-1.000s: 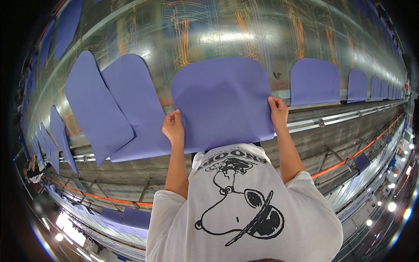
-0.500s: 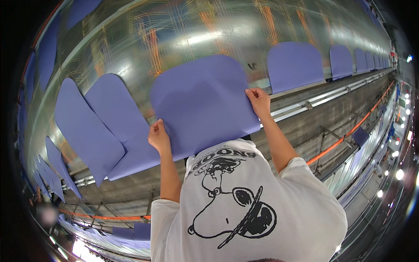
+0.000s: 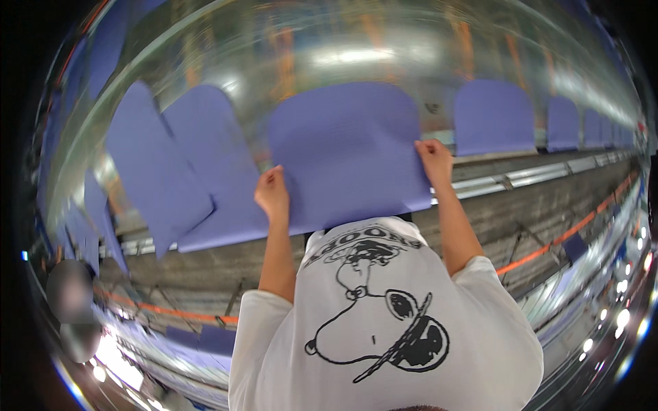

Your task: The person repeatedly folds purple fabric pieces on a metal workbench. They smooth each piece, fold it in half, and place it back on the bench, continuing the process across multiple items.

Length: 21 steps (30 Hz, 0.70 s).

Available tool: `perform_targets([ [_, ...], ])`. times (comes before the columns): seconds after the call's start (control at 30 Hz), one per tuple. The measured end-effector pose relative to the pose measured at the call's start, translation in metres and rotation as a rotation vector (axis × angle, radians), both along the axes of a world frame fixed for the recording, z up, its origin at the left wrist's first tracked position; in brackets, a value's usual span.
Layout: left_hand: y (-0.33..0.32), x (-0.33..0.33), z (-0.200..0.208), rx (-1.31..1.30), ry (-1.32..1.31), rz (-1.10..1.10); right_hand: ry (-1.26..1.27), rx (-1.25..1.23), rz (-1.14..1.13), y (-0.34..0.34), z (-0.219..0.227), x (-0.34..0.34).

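A purple sheet (image 3: 349, 154) with rounded far corners and a fine textured surface lies in front of me on a shiny metal worktop (image 3: 329, 58). Its near edge reaches my white shirt. My left hand (image 3: 273, 195) pinches the sheet's left edge, fingers closed. On the opposite edge, my right hand (image 3: 436, 164) grips the sheet between thumb and fingers. The surface bulges slightly near the right side. What the sheet is part of, I cannot tell.
Two overlapping purple sheets (image 3: 154, 164) lie to the left, and another purple sheet (image 3: 493, 116) sits to the right, with several more beyond. A metal rail (image 3: 528, 177) runs along the worktop's near side. Below it passes an orange pipe or cord (image 3: 569, 229).
My view has turned, so the sheets and both hands appear farther right and more level. Both hands keep their hold on the purple sheet's side edges.
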State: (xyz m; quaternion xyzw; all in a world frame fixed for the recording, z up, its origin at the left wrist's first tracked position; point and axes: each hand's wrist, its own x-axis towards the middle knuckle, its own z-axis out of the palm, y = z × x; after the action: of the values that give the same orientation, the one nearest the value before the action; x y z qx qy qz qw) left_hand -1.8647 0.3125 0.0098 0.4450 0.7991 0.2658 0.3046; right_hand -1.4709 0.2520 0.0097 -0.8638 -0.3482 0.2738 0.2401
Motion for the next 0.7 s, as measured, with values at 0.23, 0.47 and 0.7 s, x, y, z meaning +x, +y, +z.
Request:
perform_targets([
  [0.23,0.001,-0.002,0.011,0.016,-0.052,0.058,0.014,-0.029,0.032,0.003,0.002,-0.004],
  [0.47,0.002,-0.003,0.01,-0.01,-0.101,0.092,0.043,-0.054,0.037,0.0,-0.011,0.006],
  [0.7,-0.001,-0.008,-0.012,0.087,-0.029,-0.006,0.014,-0.012,0.052,-0.002,-0.013,0.007],
])
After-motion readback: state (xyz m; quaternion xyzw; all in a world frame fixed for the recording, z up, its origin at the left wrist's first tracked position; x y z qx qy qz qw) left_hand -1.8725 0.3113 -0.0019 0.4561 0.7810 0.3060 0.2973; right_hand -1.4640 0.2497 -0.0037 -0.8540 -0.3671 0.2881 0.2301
